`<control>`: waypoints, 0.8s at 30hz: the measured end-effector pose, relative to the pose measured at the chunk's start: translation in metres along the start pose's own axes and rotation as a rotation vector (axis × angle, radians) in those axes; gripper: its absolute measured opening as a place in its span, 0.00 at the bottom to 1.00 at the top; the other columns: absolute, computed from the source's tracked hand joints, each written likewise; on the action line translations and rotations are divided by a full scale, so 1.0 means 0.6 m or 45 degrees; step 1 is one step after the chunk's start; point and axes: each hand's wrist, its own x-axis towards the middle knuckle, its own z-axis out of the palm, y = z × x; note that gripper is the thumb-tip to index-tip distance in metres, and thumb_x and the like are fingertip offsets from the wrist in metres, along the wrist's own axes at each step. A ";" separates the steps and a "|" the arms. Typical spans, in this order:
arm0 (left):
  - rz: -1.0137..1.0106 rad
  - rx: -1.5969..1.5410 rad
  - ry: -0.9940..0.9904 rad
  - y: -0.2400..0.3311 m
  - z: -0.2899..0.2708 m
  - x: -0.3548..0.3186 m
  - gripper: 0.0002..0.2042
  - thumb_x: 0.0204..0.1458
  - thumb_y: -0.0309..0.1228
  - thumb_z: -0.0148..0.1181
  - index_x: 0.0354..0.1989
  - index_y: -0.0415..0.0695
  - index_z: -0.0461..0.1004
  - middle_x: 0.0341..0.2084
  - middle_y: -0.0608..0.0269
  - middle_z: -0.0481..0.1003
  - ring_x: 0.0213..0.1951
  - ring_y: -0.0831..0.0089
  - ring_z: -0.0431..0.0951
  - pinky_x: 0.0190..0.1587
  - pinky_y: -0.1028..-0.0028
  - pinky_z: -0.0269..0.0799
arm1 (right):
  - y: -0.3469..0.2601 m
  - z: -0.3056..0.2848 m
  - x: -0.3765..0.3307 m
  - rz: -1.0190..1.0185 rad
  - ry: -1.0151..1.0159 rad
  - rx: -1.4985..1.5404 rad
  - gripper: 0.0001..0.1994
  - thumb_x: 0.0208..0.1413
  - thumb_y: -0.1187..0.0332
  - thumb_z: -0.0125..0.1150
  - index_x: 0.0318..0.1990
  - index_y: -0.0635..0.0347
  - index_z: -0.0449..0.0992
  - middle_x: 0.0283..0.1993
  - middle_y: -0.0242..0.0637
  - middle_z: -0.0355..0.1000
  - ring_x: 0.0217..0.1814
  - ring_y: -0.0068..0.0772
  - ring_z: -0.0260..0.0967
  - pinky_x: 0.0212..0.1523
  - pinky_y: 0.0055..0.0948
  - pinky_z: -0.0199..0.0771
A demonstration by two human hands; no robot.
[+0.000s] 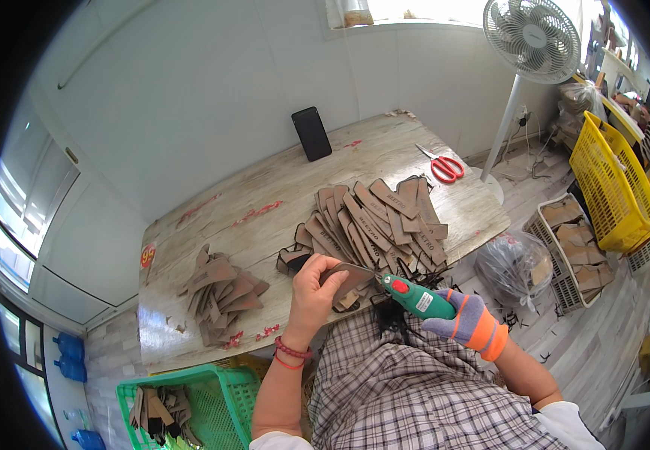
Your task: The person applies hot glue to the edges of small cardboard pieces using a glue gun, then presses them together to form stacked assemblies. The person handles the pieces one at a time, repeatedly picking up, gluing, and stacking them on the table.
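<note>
My bare left hand (pixel 312 294), with red bracelets at the wrist, pinches a brown fabric piece (pixel 352 282) with a dark edge. In a purple and orange glove, my right hand (pixel 469 321) grips a green handheld electric cutter (pixel 417 297) with a red button. The cutter's tip meets the right end of the piece; whether it is cutting I cannot tell. Just beyond my hands lies a large fanned heap of printed brown pieces (pixel 370 217). To the left is a smaller heap of brown pieces (pixel 222 292). Black scraps (pixel 394 319) lie on my checked apron.
Red-handled scissors (pixel 445 168) and a black phone (pixel 311 133) are on the worn table (pixel 265 196). A green basket (pixel 246 394) holding pieces stands at lower left. At right are a fan (pixel 532 36), a plastic bag (pixel 516 266), a white crate (pixel 548 234) and a yellow basket (pixel 616 187).
</note>
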 end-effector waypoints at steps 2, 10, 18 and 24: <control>0.037 0.058 -0.010 0.003 -0.007 0.001 0.04 0.51 0.24 0.59 0.32 0.35 0.73 0.28 0.65 0.70 0.31 0.78 0.70 0.36 0.77 0.67 | -0.001 0.002 0.000 0.010 -0.024 0.040 0.26 0.47 0.64 0.72 0.53 0.64 0.72 0.33 0.30 0.76 0.30 0.14 0.70 0.31 0.17 0.71; 0.013 0.068 -0.074 0.000 -0.016 0.001 0.05 0.51 0.24 0.60 0.31 0.34 0.73 0.27 0.65 0.70 0.30 0.78 0.69 0.35 0.77 0.66 | -0.004 0.003 0.000 0.013 -0.043 -0.008 0.26 0.47 0.63 0.73 0.53 0.66 0.72 0.33 0.30 0.76 0.30 0.14 0.70 0.31 0.18 0.71; -0.064 -0.024 -0.186 0.001 -0.018 0.002 0.05 0.50 0.24 0.61 0.31 0.35 0.74 0.26 0.70 0.68 0.30 0.83 0.66 0.34 0.81 0.62 | 0.004 -0.002 0.001 -0.099 -0.046 -0.117 0.26 0.47 0.61 0.72 0.52 0.65 0.73 0.31 0.31 0.76 0.27 0.14 0.69 0.30 0.18 0.70; -0.132 -0.079 -0.251 -0.004 -0.015 -0.001 0.04 0.51 0.24 0.62 0.30 0.36 0.74 0.26 0.71 0.69 0.30 0.84 0.66 0.34 0.81 0.62 | 0.009 -0.001 0.004 -0.167 -0.044 -0.140 0.26 0.47 0.61 0.72 0.52 0.65 0.73 0.31 0.31 0.76 0.26 0.15 0.69 0.29 0.18 0.70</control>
